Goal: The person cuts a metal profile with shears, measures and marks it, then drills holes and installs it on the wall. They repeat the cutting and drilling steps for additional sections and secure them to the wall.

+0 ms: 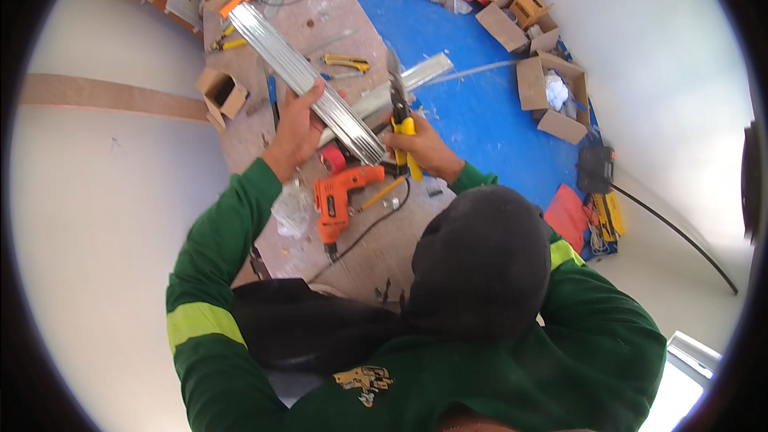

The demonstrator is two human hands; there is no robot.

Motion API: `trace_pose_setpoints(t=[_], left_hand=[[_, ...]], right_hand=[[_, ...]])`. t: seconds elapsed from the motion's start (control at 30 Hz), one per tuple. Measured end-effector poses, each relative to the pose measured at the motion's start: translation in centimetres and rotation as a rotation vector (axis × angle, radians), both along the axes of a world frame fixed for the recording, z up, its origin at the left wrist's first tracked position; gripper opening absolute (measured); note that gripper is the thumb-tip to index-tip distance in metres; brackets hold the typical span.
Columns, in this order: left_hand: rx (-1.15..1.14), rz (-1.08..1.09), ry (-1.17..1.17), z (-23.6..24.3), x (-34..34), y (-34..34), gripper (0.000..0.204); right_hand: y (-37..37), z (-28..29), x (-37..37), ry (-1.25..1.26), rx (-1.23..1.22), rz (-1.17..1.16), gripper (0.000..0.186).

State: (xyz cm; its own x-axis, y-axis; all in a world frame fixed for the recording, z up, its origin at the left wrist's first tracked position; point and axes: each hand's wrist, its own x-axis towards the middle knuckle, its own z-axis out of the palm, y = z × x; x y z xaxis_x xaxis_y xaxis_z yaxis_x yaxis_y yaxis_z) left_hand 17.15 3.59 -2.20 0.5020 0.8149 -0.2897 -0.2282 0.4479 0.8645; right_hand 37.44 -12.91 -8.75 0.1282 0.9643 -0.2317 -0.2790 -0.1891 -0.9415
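Observation:
My left hand (298, 132) grips a bundle of long silvery metal channels (300, 72) at mid-length, holding it slanted from upper left to lower right. Yellow-handled tin snips (402, 116) are in my right hand (426, 144), blades pointing up and away. That hand is close beside the bundle's near end; I cannot tell whether it touches it. Behind the snips lies another pale metal channel (428, 72). Below the bundle are an orange power drill (334, 204), a pencil (381, 194) and a red tape roll (332, 159). A yellow utility knife (346, 62) rests beyond.
A brownish board (352, 260) runs under the tools, beside a blue sheet (472, 120). Open cardboard boxes (531, 86) stand at right, with a smaller box (211, 80) by the left wall. A black cord (368, 233) trails near the drill. My raised dark-clad knee (480, 264) is close below my right hand.

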Motion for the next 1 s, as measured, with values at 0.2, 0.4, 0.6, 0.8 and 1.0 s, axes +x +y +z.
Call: trace_pose_setpoints(t=[0.2,0.4,0.6,0.8,1.0], left_hand=[[0.323,0.034,0.201,-0.1,1.0,-1.0,0.067],[0.020,0.008,0.117,2.1,-0.7,1.2,0.051],[0.135,0.185,0.142,1.2,-1.5,2.2,0.051],[0.352,0.189,0.456,0.4,-0.3,1.1,0.074],[0.338,0.097,0.485,0.0,0.3,-0.8,0.085]], right_hand=[[-0.2,3.2,-2.1,-1.043,0.514,0.085,0.052],[-0.4,3.0,-1.9,0.212,-0.059,0.175,0.044],[-0.8,2.0,-1.5,-0.442,-0.072,0.135,0.061],[-1.1,3.8,-3.5,-0.568,0.258,0.131,0.070],[-0.5,6.1,-3.7,-0.720,0.631,0.211,0.072]])
